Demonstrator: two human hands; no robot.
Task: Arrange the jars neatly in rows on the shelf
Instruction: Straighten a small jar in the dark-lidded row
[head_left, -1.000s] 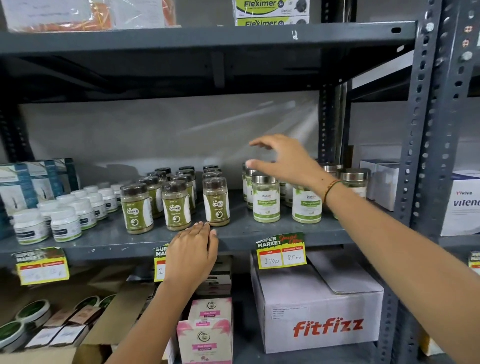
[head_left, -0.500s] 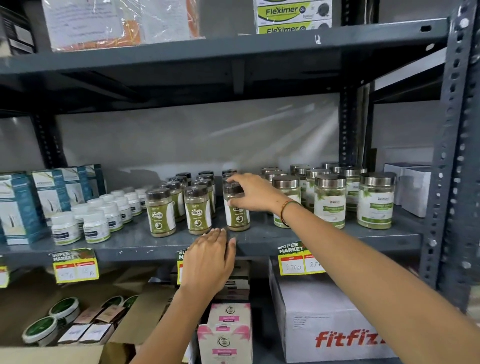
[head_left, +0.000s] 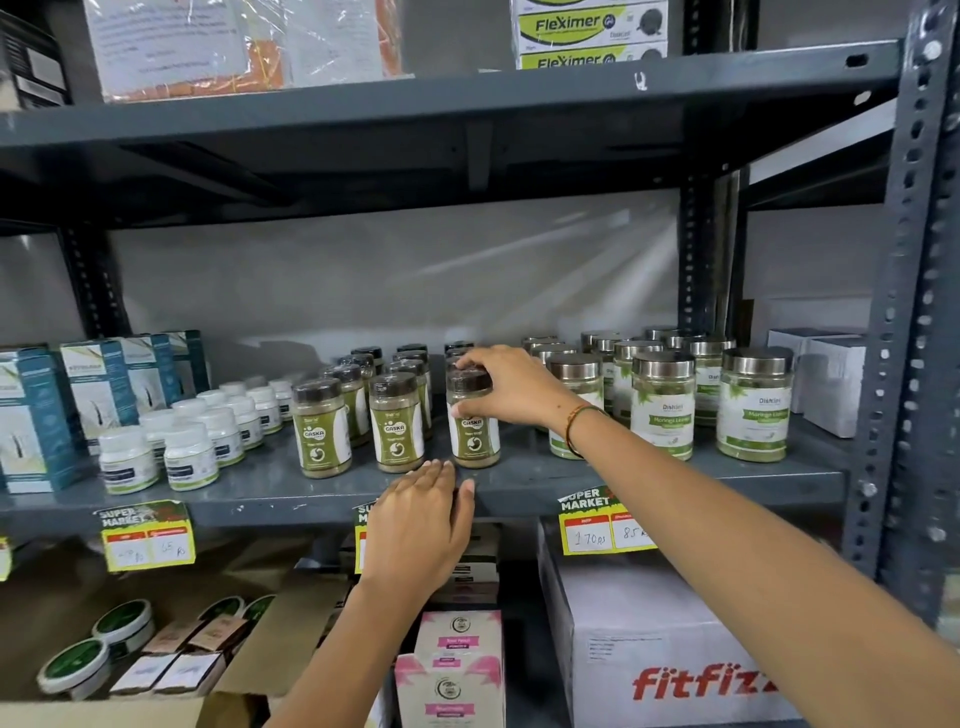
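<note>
Three dark-lidded jars are lined up along the front of the shelf (head_left: 519, 486) in the head view, and the right-most one (head_left: 474, 423) is now held by the right hand (head_left: 511, 387). A second ago that hand was raised over the big silver-lidded jars (head_left: 662, 405) further right, with its fingers spread and nothing held. Half a second ago it had been brought down onto this smaller jar. Now its fingers (head_left: 470, 358) are wrapped over the dark lid and the thumb is pressed on the label, so the jar is clamped. The jar is stood upright on the shelf, just beside the middle front jar (head_left: 397, 423), with a small gap left between them. It cannot be told whether it is being lifted or only slid.

The left hand (head_left: 421, 525) is laid flat on the front edge of the shelf, fingers together, nothing held. It has not been moved in this time.

More dark-lidded jars are seen in lines behind the front three. The silver-lidded jars are set in their own group, well apart from the small white bottles (head_left: 189, 454) on the left.

The work has been shifted from the big jars to the small ones. The held jar is probably being lined up with its row, so that row looks nearly done.
</note>
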